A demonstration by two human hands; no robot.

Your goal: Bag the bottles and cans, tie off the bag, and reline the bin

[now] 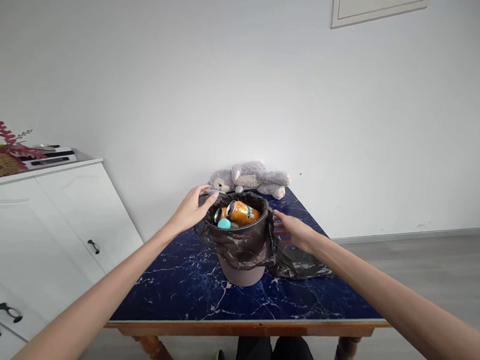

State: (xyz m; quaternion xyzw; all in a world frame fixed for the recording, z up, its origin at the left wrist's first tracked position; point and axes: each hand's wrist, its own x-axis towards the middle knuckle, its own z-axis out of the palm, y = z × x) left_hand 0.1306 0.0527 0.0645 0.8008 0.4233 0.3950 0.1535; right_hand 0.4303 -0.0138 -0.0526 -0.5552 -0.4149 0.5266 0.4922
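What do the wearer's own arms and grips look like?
Left forearm and right forearm: slender, bare, no sleeves in view. Left grip and right grip: ordinary human hands, ungloved. No watch, bracelet, cable or marking visible; some fingers are partly hidden.

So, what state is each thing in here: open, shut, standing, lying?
Bin, upright
Black bag, lining the bin, folded over its rim
Orange cans, tipped, in the bin, apparently opened
Teal object, in the bin, too small to judge
Plush toy, lying down
Cabinet doors, shut
Wall panel, shut
Left hand, open, at the bag's rim
Right hand, open, beside the bag
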